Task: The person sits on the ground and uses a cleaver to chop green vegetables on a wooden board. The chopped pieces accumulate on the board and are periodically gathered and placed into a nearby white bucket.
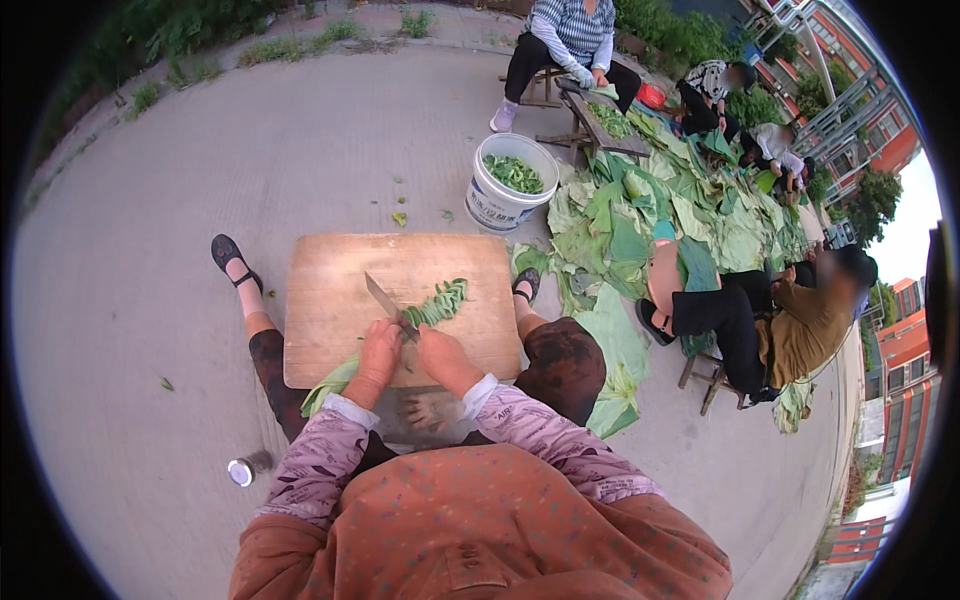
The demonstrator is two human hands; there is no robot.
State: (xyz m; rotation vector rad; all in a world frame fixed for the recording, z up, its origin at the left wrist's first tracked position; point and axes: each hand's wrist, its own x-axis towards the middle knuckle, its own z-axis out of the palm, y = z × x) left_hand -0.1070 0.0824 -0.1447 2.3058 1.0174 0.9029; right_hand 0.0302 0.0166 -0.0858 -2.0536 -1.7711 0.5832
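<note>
Before me a wooden cutting board lies level between my legs. My right hand grips the handle of a kitchen knife, its blade angled toward the board's far left. A rolled bundle of green leaves runs under my left wrist and hangs past the board's near left edge. My left hand presses the front of that bundle beside the blade, its fingers hiding most of it. Right of the knife lies a row of sliced green leaf strips.
A white plastic bucket of cut leaves stands beyond the board's right corner. Large leaves cover the ground to the right. Co-workers sit there, one on a wooden stool. A lidded jar is at my left.
</note>
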